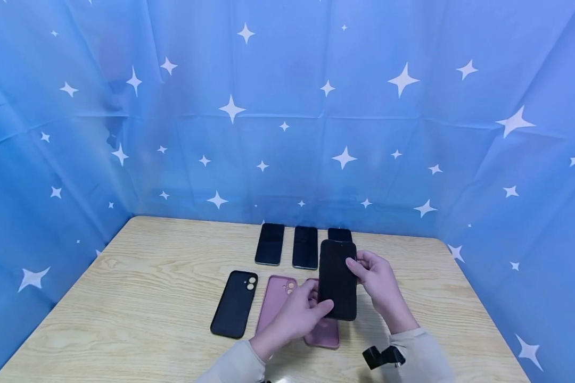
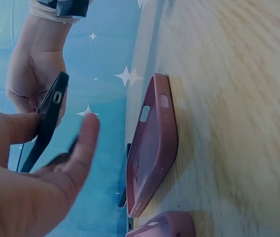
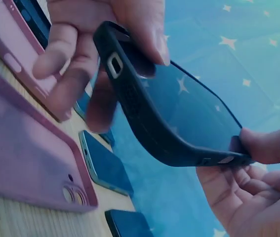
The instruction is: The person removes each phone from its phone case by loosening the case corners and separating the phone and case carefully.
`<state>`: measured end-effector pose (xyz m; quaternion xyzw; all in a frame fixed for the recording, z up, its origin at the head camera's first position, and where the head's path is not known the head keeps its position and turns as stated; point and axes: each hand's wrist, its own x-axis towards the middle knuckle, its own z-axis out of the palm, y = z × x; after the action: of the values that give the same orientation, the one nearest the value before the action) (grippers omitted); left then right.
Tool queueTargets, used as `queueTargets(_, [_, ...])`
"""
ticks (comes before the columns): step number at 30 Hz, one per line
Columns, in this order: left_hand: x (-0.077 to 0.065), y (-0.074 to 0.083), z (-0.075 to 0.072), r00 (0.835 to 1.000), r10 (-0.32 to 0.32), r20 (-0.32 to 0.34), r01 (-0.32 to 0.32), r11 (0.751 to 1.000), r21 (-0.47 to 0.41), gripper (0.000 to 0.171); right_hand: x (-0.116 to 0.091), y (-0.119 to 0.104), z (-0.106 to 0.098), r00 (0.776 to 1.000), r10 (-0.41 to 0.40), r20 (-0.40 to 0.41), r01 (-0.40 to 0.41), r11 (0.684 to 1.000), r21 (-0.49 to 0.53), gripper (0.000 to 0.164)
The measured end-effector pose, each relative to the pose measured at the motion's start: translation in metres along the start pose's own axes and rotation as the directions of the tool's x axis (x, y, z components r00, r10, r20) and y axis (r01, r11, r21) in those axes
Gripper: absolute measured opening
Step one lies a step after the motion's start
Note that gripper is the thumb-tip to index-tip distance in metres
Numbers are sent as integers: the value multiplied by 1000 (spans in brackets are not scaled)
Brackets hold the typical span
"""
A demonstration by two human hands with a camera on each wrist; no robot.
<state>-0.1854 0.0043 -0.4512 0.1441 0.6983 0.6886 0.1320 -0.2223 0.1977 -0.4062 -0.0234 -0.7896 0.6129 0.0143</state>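
Observation:
A dark smartphone in a black case (image 1: 337, 281) is held above the table, its screen facing up toward the head camera. My left hand (image 1: 294, 315) holds its lower left corner, thumb on the screen side; the right wrist view shows that hand's other fingers (image 3: 75, 74) spread below the phone. My right hand (image 1: 379, 282) pinches the opposite long edge higher up, thumb in front and fingers behind. In the right wrist view, the case wraps the phone's edge around the charging port (image 3: 114, 65). Beneath the hands lie two pink phone cases, one left (image 1: 270, 302) and one right (image 1: 327, 336), both partly hidden.
At the back of the wooden table (image 1: 139, 287) three dark phones lie in a row: left (image 1: 270, 243), middle (image 1: 305, 247) and right (image 1: 340, 234), the last partly covered by the held phone. A black phone case (image 1: 235, 304) lies left of the pink ones. Blue star-patterned curtain (image 1: 287, 106) surrounds the table.

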Motion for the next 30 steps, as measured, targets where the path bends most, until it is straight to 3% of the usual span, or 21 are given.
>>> queueTargets(3, [1, 0, 0, 1000, 1, 7, 0, 992, -123, 30, 2, 0, 4, 1000, 8, -8, -8, 1000, 30, 24])
queueTargets(7, [3, 2, -1, 1000, 1, 6, 0, 985, -170, 30, 5, 1, 6, 1000, 21, -13, -20, 999, 27, 33])
queueTargets(16, [5, 1, 0, 1000, 6, 7, -5, 990, -140, 31, 18, 7, 6, 992, 50, -117, -33, 990, 139, 35])
queueTargets(30, [6, 2, 1, 999, 40, 0, -40, 997, -71, 31, 16, 8, 14, 974, 51, -221, 12, 962, 274, 17])
